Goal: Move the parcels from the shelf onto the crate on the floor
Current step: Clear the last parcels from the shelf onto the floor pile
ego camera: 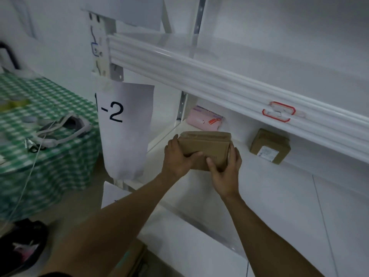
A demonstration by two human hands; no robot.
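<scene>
Three parcels show on the white metal shelf [259, 186], so most of the job looks undone. A soft pink plastic-wrapped packet [205, 120] lies at the back left corner. A small brown cardboard box with a white label [269, 145] sits well to the right. A longer flat brown cardboard box [205, 148] is in hand near the front edge. No crate can be made out for certain, so what has already gone over cannot be told. The left hand [177, 158] grips the long box at its left end, fingers [175, 137] curled over the far edge and thumb laid along the near face. The right hand [225, 172] clasps the right end likewise, fingers wrapped round the side, thumb pressed on the near face. The box lies between both palms, slightly tilted; whether it is clear of the shelf board cannot be told. This looks like the pick-up of one parcel, with two to follow.
</scene>
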